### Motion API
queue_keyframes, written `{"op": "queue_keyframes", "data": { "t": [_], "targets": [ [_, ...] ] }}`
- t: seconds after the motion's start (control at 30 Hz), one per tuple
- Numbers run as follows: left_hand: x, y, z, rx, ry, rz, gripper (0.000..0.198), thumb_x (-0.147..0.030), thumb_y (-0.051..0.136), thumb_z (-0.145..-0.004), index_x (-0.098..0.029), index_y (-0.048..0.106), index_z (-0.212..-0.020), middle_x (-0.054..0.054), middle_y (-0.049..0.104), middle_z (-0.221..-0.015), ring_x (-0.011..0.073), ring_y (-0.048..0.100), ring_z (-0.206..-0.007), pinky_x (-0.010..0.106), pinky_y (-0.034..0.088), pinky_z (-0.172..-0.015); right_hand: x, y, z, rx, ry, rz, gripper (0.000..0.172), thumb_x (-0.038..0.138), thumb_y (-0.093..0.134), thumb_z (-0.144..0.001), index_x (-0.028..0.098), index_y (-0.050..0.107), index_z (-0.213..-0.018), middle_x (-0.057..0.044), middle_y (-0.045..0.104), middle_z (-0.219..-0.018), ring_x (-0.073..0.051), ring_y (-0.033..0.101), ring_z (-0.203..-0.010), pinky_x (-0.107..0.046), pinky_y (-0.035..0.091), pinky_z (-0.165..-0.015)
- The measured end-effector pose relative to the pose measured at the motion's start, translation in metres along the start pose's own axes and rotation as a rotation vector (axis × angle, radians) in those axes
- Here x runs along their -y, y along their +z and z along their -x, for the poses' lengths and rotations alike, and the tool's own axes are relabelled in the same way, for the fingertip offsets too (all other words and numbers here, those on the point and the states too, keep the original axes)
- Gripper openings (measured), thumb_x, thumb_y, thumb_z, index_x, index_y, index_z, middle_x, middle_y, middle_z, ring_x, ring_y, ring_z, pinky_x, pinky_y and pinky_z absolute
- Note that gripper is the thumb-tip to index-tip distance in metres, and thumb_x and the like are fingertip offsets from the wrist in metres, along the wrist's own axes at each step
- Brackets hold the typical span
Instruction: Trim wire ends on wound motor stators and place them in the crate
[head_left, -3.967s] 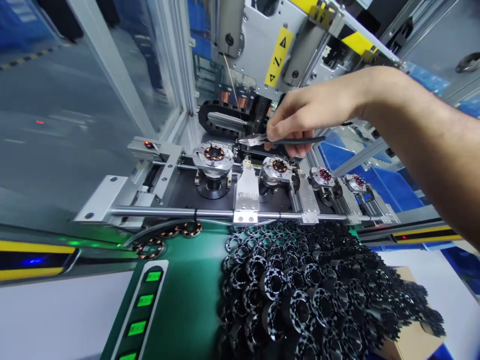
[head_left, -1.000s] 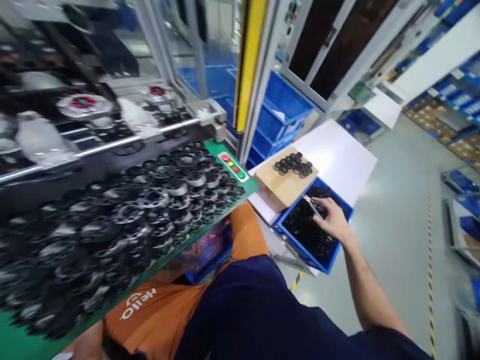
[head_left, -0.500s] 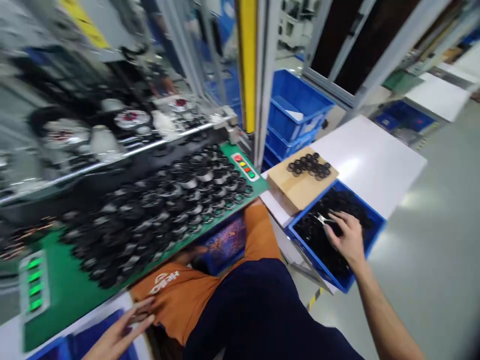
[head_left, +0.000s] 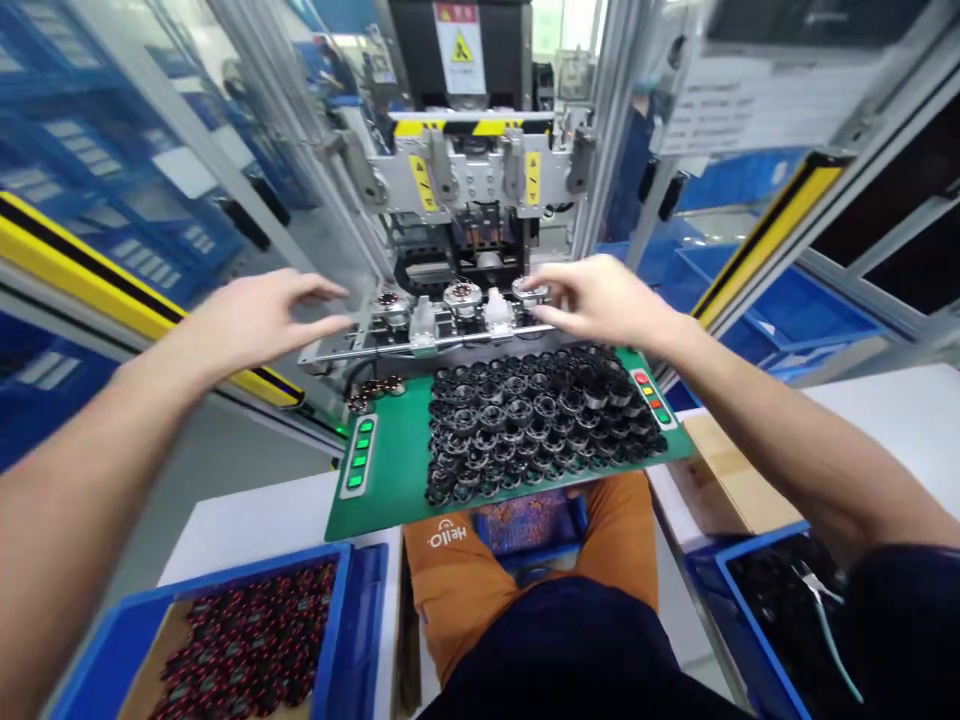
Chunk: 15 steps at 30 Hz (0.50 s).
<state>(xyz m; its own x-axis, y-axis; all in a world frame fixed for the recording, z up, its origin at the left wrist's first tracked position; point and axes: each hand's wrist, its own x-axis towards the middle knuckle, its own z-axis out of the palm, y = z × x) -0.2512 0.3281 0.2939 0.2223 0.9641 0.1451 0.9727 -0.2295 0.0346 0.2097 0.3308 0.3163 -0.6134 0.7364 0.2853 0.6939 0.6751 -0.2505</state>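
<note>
My left hand (head_left: 289, 310) is raised at the left of the machine, its thumb and fingers apart with nothing between them. Just beyond its fingertips, a round wound motor part (head_left: 390, 300) sits on the left fixture. My right hand (head_left: 592, 300) reaches to the right fixture, fingers spread around the near side of another round motor part (head_left: 529, 288); blur and the fingers hide whether they touch it. A third round part (head_left: 463, 294) rests on the middle fixture. Several rows of black rings (head_left: 517, 410) cover the green mat (head_left: 401, 450) below my hands.
Copper-wound parts (head_left: 375, 390) lie at the mat's left end. A blue bin (head_left: 341, 610) of red-and-black parts stands lower left. At right are a wooden block (head_left: 731, 470) and a blue bin (head_left: 750, 610) of black parts with cutting pliers (head_left: 825, 620). Yellow-edged posts (head_left: 780, 230) flank the machine.
The view has swung left to face the machine. My right hand has left the black parts bin, and the cutting pliers now lie there. Both hands have moved up to the fixtures.
</note>
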Motion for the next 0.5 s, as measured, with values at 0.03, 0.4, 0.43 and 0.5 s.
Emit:
{"op": "queue_keyframes", "data": {
  "t": [0.03, 0.4, 0.43, 0.5],
  "targets": [
    [0.002, 0.009, -0.024, 0.006, 0.004, -0.033, 0.110, -0.097, 0.018, -0.097, -0.014, 0.073, -0.145, 0.019, 0.072, -0.132, 0.0373, 0.071, -0.126, 0.057, 0.057, -0.119, 0.003, 0.017, -0.046, 0.083, -0.015, 0.059, 0.042, 0.032, 0.071, -0.106, 0.023, 0.081, -0.146, -0.008, 0.085, -0.115, -0.025, 0.080, -0.107, -0.042, 0.060, -0.105],
    [0.032, 0.103, -0.123, 0.095, -0.080, -0.099, 0.054, -0.065, 0.075, -0.099, -0.021, 0.084, -0.129, 0.022, 0.068, -0.146, 0.0476, 0.056, -0.148, 0.061, 0.051, -0.125, 0.006, 0.130, -0.231, 0.556, 0.221, 0.293, 0.042, 0.009, 0.075, -0.094, 0.006, 0.078, -0.136, -0.024, 0.083, -0.127, -0.035, 0.084, -0.117, -0.043, 0.068, -0.105],
    [0.035, 0.105, -0.127, 0.113, -0.080, -0.101, 0.056, -0.067, 0.076, -0.098, -0.021, 0.085, -0.129, 0.022, 0.068, -0.146, 0.0490, 0.056, -0.148, 0.062, 0.051, -0.124, 0.006, 0.131, -0.235, 0.598, 0.245, 0.283, 0.036, 0.008, 0.075, -0.094, 0.005, 0.080, -0.130, -0.021, 0.085, -0.114, -0.033, 0.086, -0.107, -0.041, 0.069, -0.101],
    [0.043, 0.112, -0.137, 0.175, -0.072, -0.095, 0.059, -0.070, 0.077, -0.097, -0.022, 0.086, -0.131, 0.024, 0.069, -0.147, 0.0521, 0.056, -0.148, 0.063, 0.055, -0.120, 0.005, 0.133, -0.242, 0.685, 0.288, 0.252, 0.027, 0.006, 0.074, -0.095, 0.002, 0.080, -0.120, -0.015, 0.084, -0.095, -0.027, 0.085, -0.091, -0.036, 0.070, -0.093]
  ]
}}
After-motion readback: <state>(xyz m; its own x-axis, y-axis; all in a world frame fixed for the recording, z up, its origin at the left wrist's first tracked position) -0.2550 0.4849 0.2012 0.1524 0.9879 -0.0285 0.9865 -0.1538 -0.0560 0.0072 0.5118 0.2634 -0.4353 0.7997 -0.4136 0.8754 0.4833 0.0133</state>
